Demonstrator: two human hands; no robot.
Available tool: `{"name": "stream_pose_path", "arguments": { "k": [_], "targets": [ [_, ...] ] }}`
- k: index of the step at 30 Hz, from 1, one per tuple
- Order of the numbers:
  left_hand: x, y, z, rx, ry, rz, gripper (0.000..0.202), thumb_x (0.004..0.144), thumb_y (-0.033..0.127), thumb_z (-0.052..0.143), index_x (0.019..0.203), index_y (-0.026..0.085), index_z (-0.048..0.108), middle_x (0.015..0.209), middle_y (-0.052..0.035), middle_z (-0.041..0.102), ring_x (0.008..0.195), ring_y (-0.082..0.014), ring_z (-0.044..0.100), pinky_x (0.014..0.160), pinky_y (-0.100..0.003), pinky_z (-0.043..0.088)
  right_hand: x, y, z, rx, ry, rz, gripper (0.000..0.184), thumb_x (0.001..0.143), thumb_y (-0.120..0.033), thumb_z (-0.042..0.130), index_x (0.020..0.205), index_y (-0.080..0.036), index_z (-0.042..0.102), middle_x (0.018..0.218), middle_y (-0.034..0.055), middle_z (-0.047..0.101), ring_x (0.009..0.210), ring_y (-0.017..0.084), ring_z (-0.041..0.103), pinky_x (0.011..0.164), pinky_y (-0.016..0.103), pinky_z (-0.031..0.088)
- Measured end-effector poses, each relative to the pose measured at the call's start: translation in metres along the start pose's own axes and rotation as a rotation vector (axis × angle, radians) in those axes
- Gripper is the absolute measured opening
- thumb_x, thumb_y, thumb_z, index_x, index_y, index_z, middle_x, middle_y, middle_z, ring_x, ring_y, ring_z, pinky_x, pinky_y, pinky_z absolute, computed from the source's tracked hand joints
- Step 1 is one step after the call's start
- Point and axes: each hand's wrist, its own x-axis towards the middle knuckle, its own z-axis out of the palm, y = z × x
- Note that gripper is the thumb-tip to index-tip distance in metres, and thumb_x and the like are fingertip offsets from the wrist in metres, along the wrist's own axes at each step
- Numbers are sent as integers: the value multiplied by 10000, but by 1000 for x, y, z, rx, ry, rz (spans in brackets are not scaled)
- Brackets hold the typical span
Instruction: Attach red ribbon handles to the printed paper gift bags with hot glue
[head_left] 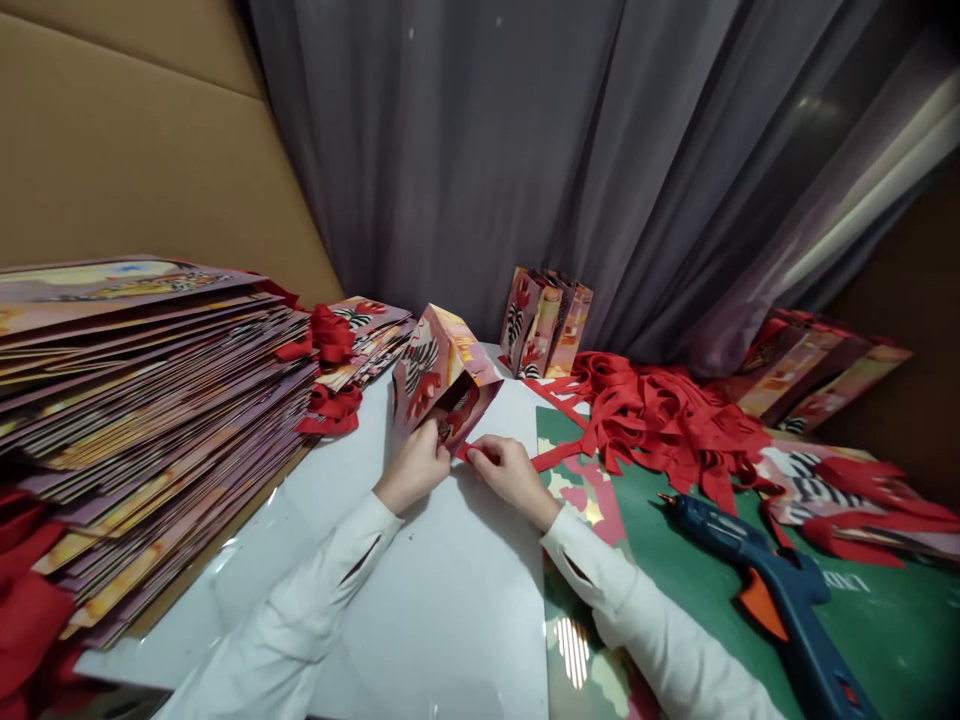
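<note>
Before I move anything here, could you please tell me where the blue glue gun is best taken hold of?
I'd grip the blue glue gun by its handle, behind the orange trigger, coming from the near right with the right hand. It lies with the handle slanting toward that near side, while the nozzle, possibly hot, points left.

The left hand (417, 467) grips the near edge of a tilted, printed paper bag (459, 348) above a white board (431, 610). The right hand (514, 478) pinches a red ribbon (464, 452) at the bag's near corner. A tall stack of flat printed pieces (165, 420) lies left. Two upright bags (546, 325) stand farther back, before a grey curtain (457, 160). To the right, a ribbon pile (667, 420) lies beyond a blue glue gun (799, 600) with an orange trigger.
</note>
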Motion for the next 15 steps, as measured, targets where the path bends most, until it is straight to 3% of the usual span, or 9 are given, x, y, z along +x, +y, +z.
{"name": "stream_pose_path", "arguments": {
  "k": [15],
  "targets": [
    [-4, 7, -4, -41, -18, -46, 363, 779, 69, 478, 1134, 115, 540, 886, -85, 669, 836, -225, 666, 765, -316, 524, -6, -6, -1, -39, -26, -90, 203, 843, -248, 501, 774, -186, 681, 706, 1, 676, 628, 127, 575, 625, 226, 412]
  ]
}}
